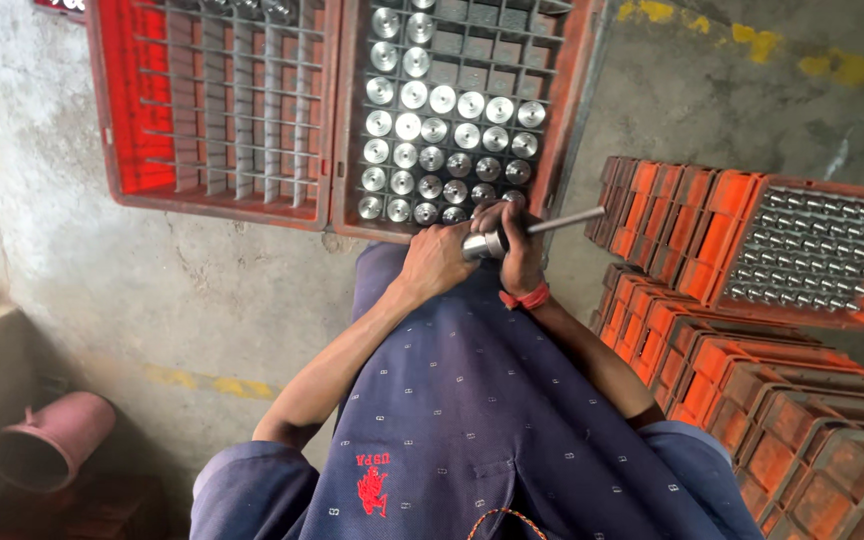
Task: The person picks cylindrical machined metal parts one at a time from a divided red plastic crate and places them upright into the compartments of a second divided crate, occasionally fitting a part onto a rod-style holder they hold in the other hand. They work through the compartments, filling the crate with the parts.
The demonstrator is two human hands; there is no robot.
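Seen from above, a person's left hand [437, 262] and right hand [520, 250] are both clenched around a shiny metal part with a thin shaft [532, 228], held just near the front edge of the right crate [562, 110]; a firm two-handed hold with the shaft level looks best. That crate holds rows of round metal pieces [432, 130]; the left crate [112, 120] shows only bare dividers; orange crates [742, 330] stack at right, one filled with shafts [817, 255].
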